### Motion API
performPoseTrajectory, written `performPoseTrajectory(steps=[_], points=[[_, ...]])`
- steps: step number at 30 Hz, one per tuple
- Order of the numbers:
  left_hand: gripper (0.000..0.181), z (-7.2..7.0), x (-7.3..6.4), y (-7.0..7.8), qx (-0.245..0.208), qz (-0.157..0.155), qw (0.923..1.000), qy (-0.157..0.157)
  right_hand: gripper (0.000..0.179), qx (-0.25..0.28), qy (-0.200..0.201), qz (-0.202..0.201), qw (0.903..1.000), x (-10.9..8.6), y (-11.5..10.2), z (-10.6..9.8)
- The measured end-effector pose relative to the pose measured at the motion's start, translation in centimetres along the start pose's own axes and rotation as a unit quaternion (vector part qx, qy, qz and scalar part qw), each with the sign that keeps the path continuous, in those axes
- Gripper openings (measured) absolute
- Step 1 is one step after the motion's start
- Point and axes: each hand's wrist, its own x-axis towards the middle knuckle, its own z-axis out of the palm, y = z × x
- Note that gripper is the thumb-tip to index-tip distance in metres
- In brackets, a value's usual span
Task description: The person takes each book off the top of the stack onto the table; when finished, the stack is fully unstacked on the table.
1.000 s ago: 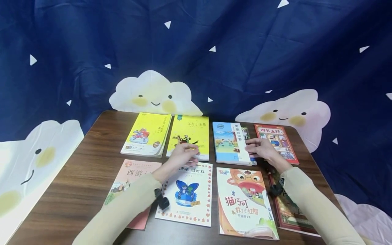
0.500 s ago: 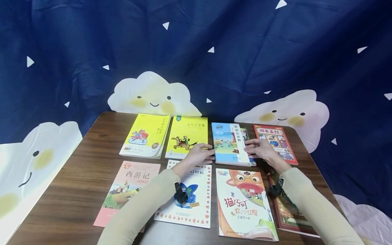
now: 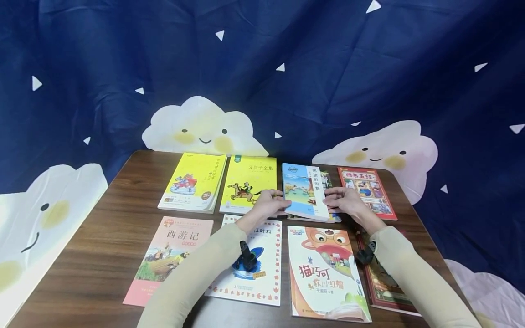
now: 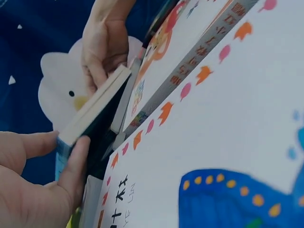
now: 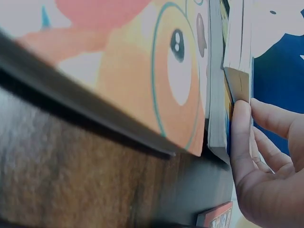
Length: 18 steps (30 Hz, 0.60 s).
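Note:
A blue-and-white paperback book (image 3: 301, 189) is raised a little off another book (image 3: 326, 179) beneath it, its near edge tilted up. My left hand (image 3: 268, 203) pinches its left edge near the lower corner, thumb on one side and fingers on the other. At the right edge, my right hand (image 3: 348, 201) grips the same book between thumb and fingers. The left wrist view shows the paperback's page block (image 4: 95, 107) between both hands. In the right wrist view, my right fingers (image 5: 241, 128) hold its corner, just above the lower book (image 5: 217, 95). Most of the lower cover is hidden.
Two yellow books (image 3: 194, 182) lie to the left, and a red book (image 3: 367, 191) to the right. The front row holds a pink book (image 3: 164, 255), a butterfly-cover book (image 3: 262, 287), a fox-cover book (image 3: 328, 273) and a dark red one (image 3: 389, 291). A blue curtain (image 3: 262, 68) hangs behind the table.
My left hand has moved right from over the yellow book to the blue-and-white paperback and taken its left edge. The paperback has lifted and shifted slightly left off the book below.

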Motion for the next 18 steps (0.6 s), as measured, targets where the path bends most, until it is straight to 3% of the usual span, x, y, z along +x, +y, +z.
performPoseTrajectory(steps=[5,11,18], points=[[0.06,-0.4,0.3,0.0,-0.014,-0.009,0.9998,-0.005,0.053,0.001,-0.012,-0.006,0.9999,-0.2,-0.1,0.2],[0.059,-1.1,0.1,0.1,-0.034,-0.018,0.9989,-0.025,0.054,-0.007,-0.022,-0.029,0.9993,0.0,-0.5,-1.4],[0.058,-2.5,-0.7,0.8,-0.014,-0.026,0.9994,-0.018,0.054,-0.046,0.04,-0.035,0.9975,0.5,0.4,-2.7]])
